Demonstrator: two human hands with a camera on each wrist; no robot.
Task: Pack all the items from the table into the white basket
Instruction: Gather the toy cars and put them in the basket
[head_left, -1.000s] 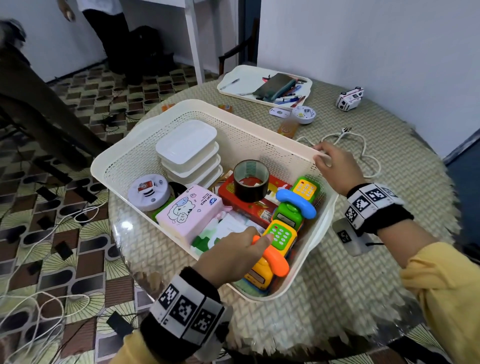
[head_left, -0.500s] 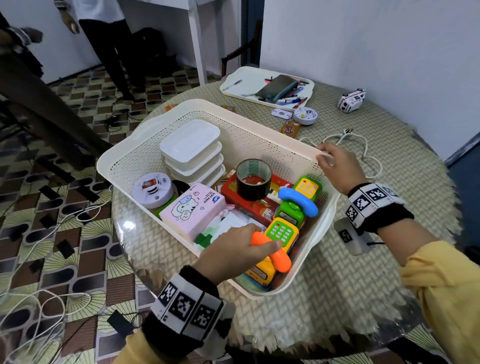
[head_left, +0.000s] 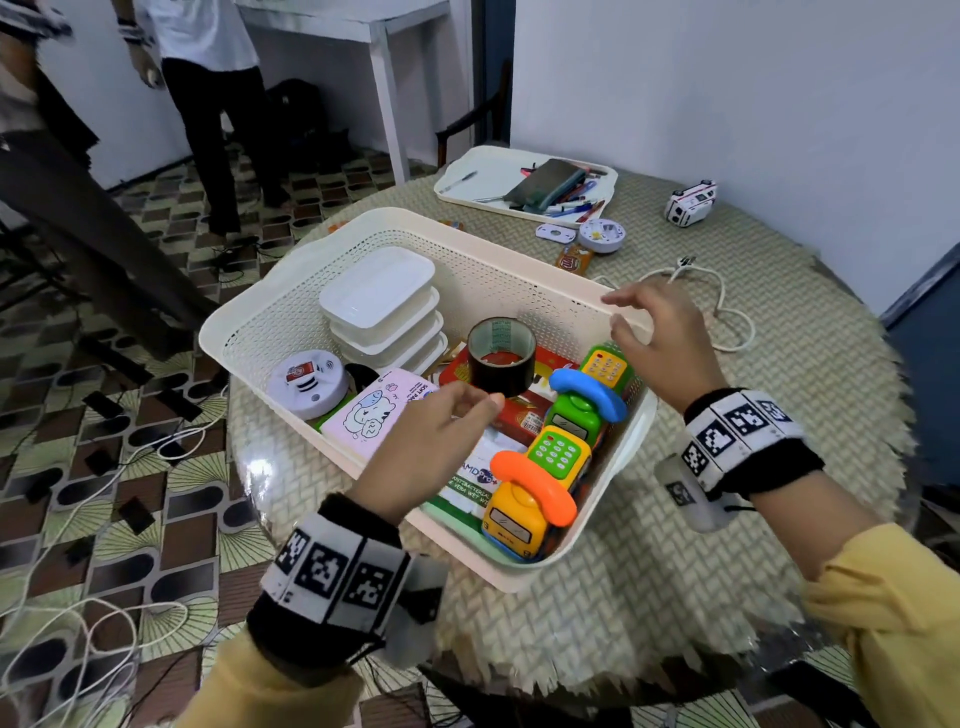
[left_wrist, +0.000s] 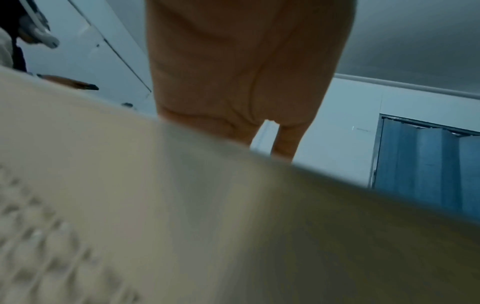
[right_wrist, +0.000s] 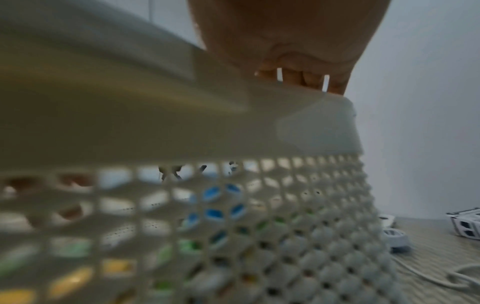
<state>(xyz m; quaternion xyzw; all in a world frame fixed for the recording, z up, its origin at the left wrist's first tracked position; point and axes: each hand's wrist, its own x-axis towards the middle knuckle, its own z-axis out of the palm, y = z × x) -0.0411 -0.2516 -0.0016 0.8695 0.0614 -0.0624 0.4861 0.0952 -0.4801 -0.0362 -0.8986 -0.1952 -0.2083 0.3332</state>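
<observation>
The white basket (head_left: 363, 234) sits on the surface (head_left: 779, 415), packed with toys and boxes. The left hand (head_left: 421, 447) hovers over its near side, fingers loose, empty. The right hand (head_left: 660, 343) hangs above the far rim, fingers spread, holding nothing.

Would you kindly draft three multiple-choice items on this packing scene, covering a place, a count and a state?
1. Where does the tape roll sit?
A. on the red box in the white basket
B. on the tray
C. on the floor

2. How many toy phones lie in the basket?
A. one
B. two
C. four

3. What does the left hand hold?
A. the tape roll
B. a pen
C. nothing

Answers: 1 A, the roll stands on the red box. 2 B, an orange-handset phone and a blue-handset phone. 3 C, its fingers hover loose and bare.
</observation>
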